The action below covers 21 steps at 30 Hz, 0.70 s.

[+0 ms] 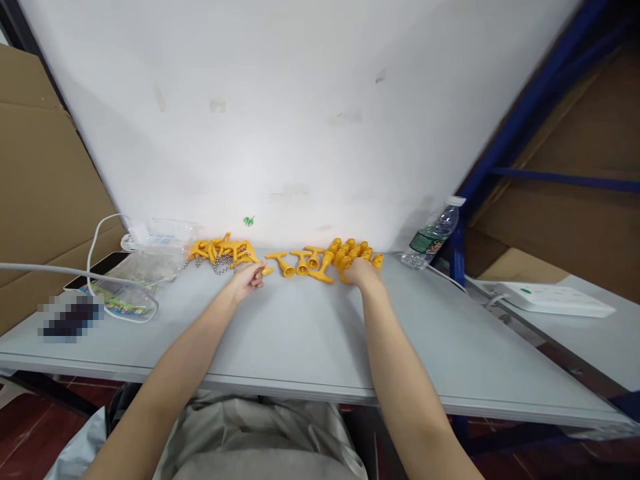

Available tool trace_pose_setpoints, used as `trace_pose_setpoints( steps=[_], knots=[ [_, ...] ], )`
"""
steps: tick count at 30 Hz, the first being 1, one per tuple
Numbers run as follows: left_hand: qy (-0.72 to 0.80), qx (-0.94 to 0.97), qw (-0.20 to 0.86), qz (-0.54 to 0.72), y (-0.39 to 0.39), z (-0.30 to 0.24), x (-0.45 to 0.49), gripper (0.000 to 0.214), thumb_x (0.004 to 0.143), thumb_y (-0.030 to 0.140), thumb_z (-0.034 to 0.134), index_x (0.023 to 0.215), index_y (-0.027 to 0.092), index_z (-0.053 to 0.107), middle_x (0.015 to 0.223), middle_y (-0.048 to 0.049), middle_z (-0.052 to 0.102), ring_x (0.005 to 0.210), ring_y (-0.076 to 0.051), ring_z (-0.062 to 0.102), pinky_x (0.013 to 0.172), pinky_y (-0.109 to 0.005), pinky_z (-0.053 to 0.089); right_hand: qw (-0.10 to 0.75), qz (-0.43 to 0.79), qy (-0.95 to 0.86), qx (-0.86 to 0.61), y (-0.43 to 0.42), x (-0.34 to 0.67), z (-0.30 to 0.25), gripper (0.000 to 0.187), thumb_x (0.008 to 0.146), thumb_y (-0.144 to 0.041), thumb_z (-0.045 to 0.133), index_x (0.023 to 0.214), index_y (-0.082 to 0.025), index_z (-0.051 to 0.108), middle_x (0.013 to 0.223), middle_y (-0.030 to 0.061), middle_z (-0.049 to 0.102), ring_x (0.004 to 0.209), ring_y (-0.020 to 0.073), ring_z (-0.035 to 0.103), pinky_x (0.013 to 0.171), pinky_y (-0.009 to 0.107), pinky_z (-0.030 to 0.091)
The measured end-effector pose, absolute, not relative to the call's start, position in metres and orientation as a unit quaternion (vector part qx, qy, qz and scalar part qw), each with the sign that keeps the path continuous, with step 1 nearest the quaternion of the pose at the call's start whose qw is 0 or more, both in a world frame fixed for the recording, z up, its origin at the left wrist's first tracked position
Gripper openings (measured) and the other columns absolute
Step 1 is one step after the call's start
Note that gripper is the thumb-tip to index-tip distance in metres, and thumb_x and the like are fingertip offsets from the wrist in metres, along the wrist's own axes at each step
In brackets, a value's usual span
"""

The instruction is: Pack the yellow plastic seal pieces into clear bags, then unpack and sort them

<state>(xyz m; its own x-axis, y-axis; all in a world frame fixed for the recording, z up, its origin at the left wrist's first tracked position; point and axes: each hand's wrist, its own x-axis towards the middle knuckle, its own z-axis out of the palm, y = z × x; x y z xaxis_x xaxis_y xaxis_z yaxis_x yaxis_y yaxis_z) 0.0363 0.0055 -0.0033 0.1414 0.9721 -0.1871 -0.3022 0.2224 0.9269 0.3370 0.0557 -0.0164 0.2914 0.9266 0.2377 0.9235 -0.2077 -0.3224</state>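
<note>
My left hand [249, 281] is closed, its fingers curled around a yellow T-shaped handle [267, 271] low over the table. Just beyond it lies a heap of yellow T-shaped handles [220, 248] with silver ball chains [223, 262] among them. My right hand [362, 272] reaches into a cluster of more yellow handles [351, 248]; its fingers are hidden from view. Between my hands several loose handles lie on the table, such as one with its hollow round end [289, 270] facing me and another on its side [321, 276].
A white panel [310, 133] rises behind the grey table [300, 340]. At left are clear plastic bags [155, 263], a phone [97, 270] and a white cable [90, 250]. A plastic bottle [433, 237] leans at right, near a blue post [457, 250] and a white power strip [555, 299].
</note>
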Motion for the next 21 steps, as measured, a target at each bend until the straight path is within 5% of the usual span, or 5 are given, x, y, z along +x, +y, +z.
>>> trace_pose_setpoints(
  steps=[6, 11, 15, 21],
  knots=[
    [0.51, 0.425, 0.526, 0.531, 0.012, -0.009, 0.034, 0.015, 0.08, 0.019, 0.053, 0.095, 0.02, 0.053, 0.056, 0.0091, 0.047, 0.037, -0.004, 0.034, 0.044, -0.02, 0.03, 0.165, 0.046, -0.572, -0.802, 0.05, 0.332, -0.007, 0.053, 0.078, -0.025, 0.051, 0.129, -0.008, 0.055, 0.117, 0.0249, 0.062, 0.11, 0.035, 0.058, 0.091, 0.049, 0.041],
    [0.576, 0.552, 0.269, 0.54, 0.022, -0.014, 0.025, 0.041, 0.081, 0.021, 0.055, 0.121, 0.019, 0.05, 0.109, -0.0087, 0.062, 0.09, -0.015, 0.062, 0.076, -0.028, 0.049, 0.243, -0.036, -0.574, -0.781, 0.043, 0.313, -0.001, 0.041, 0.08, -0.025, 0.052, 0.118, -0.011, 0.061, 0.119, 0.0255, 0.059, 0.108, 0.0374, 0.056, 0.084, 0.05, 0.042],
    [0.631, 0.628, 0.08, 0.448, 0.034, -0.008, 0.015, 0.057, 0.081, 0.023, 0.056, 0.137, 0.02, 0.042, 0.135, -0.0138, 0.052, 0.128, -0.029, 0.045, 0.103, -0.044, 0.038, 0.308, -0.123, -0.628, -0.704, 0.038, 0.292, 0.0, 0.032, 0.084, -0.02, 0.046, 0.109, -0.013, 0.064, 0.112, 0.023, 0.062, 0.104, 0.0362, 0.055, 0.085, 0.05, 0.039],
    [0.651, 0.704, 0.027, 0.283, 0.064, -0.007, -0.007, 0.061, 0.082, 0.019, 0.052, 0.142, 0.018, 0.039, 0.14, -0.0173, 0.048, 0.139, -0.034, 0.032, 0.11, -0.056, 0.025, 0.28, -0.121, -0.732, -0.61, 0.032, 0.26, -0.007, 0.031, 0.091, -0.024, 0.041, 0.11, -0.012, 0.064, 0.112, 0.0187, 0.064, 0.104, 0.0306, 0.055, 0.086, 0.042, 0.037]
  ],
)
